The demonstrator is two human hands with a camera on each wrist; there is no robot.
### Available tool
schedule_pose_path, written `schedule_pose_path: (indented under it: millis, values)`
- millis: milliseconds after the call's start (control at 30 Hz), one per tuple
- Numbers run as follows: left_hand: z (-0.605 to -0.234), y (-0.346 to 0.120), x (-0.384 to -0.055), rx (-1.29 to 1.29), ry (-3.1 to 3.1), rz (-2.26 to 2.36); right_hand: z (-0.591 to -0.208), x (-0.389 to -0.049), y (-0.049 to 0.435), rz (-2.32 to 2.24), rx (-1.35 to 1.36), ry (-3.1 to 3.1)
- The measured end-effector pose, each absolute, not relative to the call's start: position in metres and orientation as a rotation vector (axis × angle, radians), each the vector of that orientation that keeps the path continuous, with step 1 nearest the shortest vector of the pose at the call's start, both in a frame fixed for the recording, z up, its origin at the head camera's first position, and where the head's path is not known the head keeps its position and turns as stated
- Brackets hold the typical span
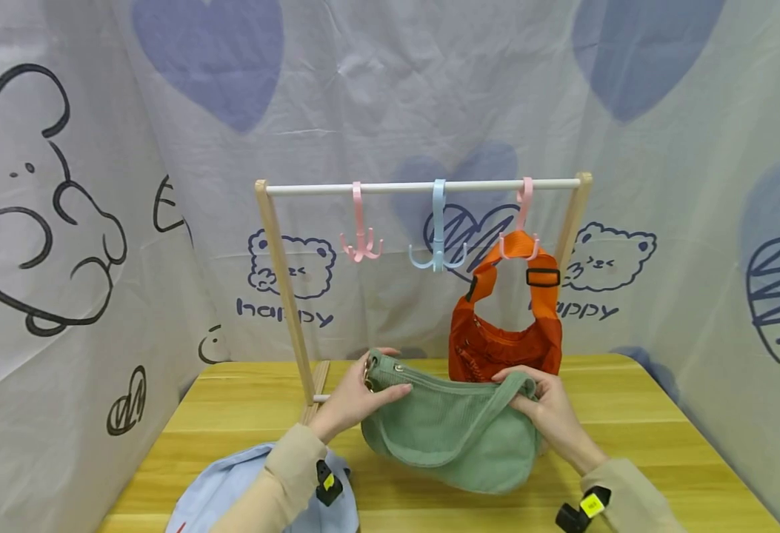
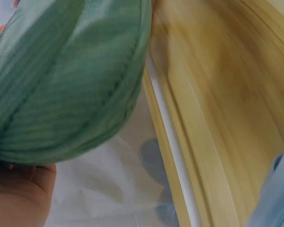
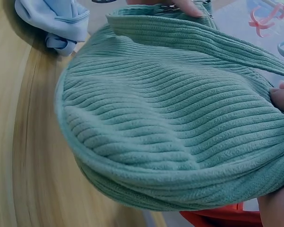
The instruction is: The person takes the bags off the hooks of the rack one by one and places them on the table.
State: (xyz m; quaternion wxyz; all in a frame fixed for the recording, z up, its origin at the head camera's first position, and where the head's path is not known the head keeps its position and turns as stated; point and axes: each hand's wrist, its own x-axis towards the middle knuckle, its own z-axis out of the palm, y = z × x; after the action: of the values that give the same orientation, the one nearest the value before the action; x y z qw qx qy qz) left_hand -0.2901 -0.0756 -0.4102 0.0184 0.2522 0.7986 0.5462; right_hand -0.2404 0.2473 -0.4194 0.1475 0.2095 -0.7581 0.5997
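Bag of green corduroy [image 1: 452,433] is held up between the two hands, above the wooden table [image 1: 636,437], its strap [image 1: 486,422] looping across the front. The left hand [image 1: 356,396] grips the zippered top corner, thumb in front, most of its fingers hidden behind the cloth. The right hand [image 1: 546,407] pinches the opposite top corner beside the strap's end. Just beyond the right hand, an orange bag [image 1: 463,352] hangs from a pink hook [image 1: 526,200]. Past the left hand, another pink hook [image 1: 358,222] and a blue hook [image 1: 438,229] hang on the white rail [image 1: 310,189]. A light-blue bag [image 1: 206,492] lies beneath the left forearm.
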Motion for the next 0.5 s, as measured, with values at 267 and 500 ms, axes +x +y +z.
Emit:
schedule_pose_path:
  millis: [267,500]
  values:
    - [-0.409,-0.078,-0.286,0.813,2.385,1.735,-0.422,-0.238,0.248,2.057,0.634,-2.041]
    - [-0.404,-0.077,-0.279,0.688,2.292,1.876,-0.426,-0.231,0.247,2.333,0.662,-1.931]
